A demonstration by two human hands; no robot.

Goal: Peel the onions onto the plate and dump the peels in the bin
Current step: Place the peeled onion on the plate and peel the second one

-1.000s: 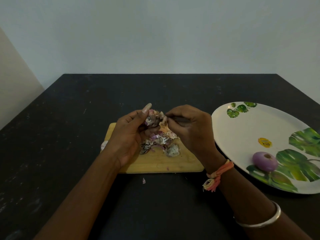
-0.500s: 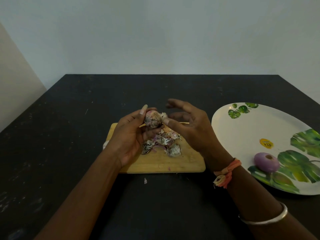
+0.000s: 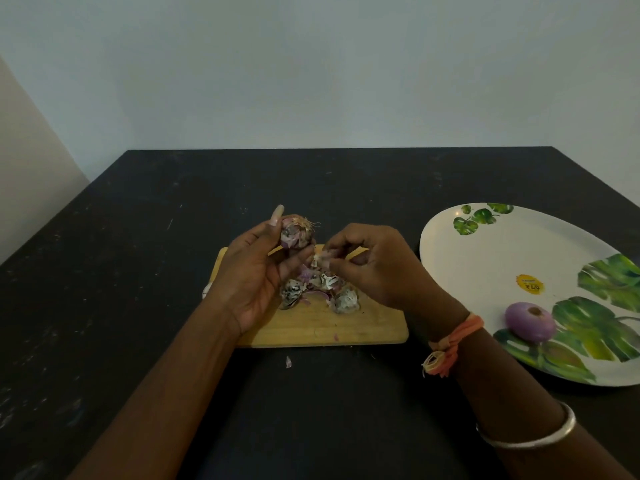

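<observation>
The right hand (image 3: 377, 268) has dropped, fingers (image 3: 346, 239) pinching a peel (image 3: 317, 260) below the onion (image 3: 298, 233) the left hand (image 3: 256, 271) grips.

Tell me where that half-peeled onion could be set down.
Bare: the middle of the plate, beyond the peeled onion, and the table left of the cutting board. Crowded: the board's centre, peels piled under the left hand holding the onion and the right hand pinching a peel.

The only lettering sits on a small round yellow sticker (image 3: 530, 284) stuck to the white, leaf-patterned plate (image 3: 485, 258). It carries red print in two short lines, upside down from this view; the lower line looks like a price with two digits, too blurred to read for certain
</observation>
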